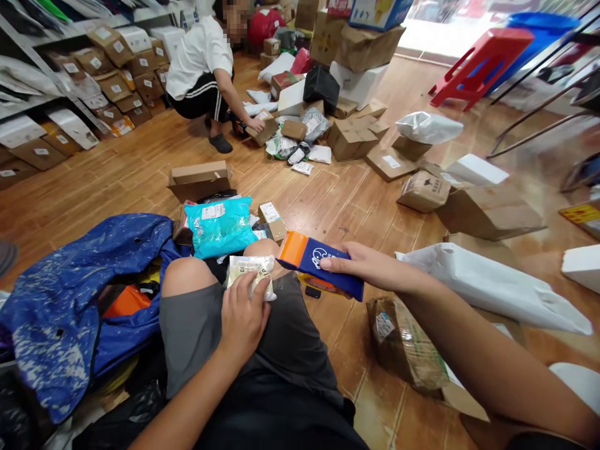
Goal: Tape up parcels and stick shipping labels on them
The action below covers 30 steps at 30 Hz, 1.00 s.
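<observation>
Two hands, well apart, one packet to each: the right hand [344, 265] is clamped on the navy packet [313, 257], held out past the right knee, orange end pointing left; the left hand [244, 312] lays its fingers over the white packet [248, 265] between the knees, and whether it grips I can't tell. One teal parcel [222, 228] sits just beyond the knees, one blue sack [65, 312] crowds the left leg, one long white parcel [492, 284] bounds the right. Floor [319, 200] runs ahead to the pile [295, 130], where one co-worker [201, 62] crouches, a hand on a carton [265, 131].
</observation>
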Available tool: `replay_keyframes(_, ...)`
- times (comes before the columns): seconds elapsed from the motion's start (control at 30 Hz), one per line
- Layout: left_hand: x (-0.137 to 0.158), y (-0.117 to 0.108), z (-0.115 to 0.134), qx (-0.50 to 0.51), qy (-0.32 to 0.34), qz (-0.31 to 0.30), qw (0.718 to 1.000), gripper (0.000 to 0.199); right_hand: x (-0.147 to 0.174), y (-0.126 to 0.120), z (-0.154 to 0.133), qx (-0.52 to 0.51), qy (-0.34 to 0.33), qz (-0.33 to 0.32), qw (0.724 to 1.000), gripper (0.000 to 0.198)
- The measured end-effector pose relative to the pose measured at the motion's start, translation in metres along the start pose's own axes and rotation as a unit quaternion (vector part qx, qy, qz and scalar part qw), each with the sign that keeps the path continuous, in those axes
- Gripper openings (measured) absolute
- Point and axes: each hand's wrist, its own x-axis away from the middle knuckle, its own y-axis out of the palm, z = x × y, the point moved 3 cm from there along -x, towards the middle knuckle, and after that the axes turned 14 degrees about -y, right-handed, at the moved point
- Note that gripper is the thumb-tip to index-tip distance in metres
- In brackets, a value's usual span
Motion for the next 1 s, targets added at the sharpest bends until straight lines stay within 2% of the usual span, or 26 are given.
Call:
replay_keyframes(0.1,-0.008,-0.003,-0.016,0.055,0.011,0.029,0.998,0.044,-0.002,0.007,-0.003,-0.014,0.002,0.012,1.000,0.066)
replay_keyframes(0.2,-0.023,-0.014,-0.033,0.131,-0.014,0.041,0.990,0.046,-0.014,0.017,-0.012,-0.053,-0.012,0.014,0.998,0.063)
replay_keyframes(0.27,-0.033,-0.024,-0.042,0.181,-0.060,0.042,0.981,0.042,-0.027,0.026,-0.023,-0.084,-0.016,0.005,0.996,0.065)
replay_keyframes(0.33,-0.040,-0.034,-0.050,0.235,-0.141,0.050,0.960,0.036,-0.041,0.038,-0.038,-0.109,-0.019,0.007,0.994,0.068)
replay_keyframes(0.4,-0.042,-0.041,-0.057,0.307,-0.239,0.064,0.919,0.031,-0.056,0.050,-0.057,-0.124,-0.038,0.006,0.992,0.067)
replay_keyframes(0.47,-0.039,-0.044,-0.062,0.398,-0.312,0.077,0.859,0.031,-0.068,0.064,-0.076,-0.124,-0.061,-0.020,0.990,0.064)
replay_keyframes(0.57,-0.032,-0.042,-0.065,0.518,-0.357,0.055,0.776,0.043,-0.082,0.085,-0.095,-0.106,-0.067,-0.079,0.989,0.063)
replay_keyframes(0.63,-0.027,-0.038,-0.068,0.545,-0.360,0.043,0.756,0.043,-0.090,0.095,-0.099,-0.093,-0.054,-0.101,0.989,0.062)
replay_keyframes(0.7,-0.021,-0.034,-0.072,0.540,-0.352,0.054,0.762,0.034,-0.099,0.103,-0.099,-0.087,-0.042,-0.110,0.989,0.061)
replay_keyframes(0.77,-0.016,-0.029,-0.076,0.505,-0.339,0.065,0.791,0.025,-0.107,0.110,-0.096,-0.092,-0.038,-0.115,0.988,0.059)
replay_keyframes(0.87,-0.009,-0.022,-0.083,0.439,-0.326,0.059,0.835,0.022,-0.119,0.116,-0.092,-0.096,-0.027,-0.099,0.990,0.056)
replay_keyframes(1.0,-0.002,-0.023,-0.094,0.410,-0.326,0.046,0.851,0.022,-0.131,0.120,-0.088,-0.082,-0.011,-0.060,0.995,0.053)
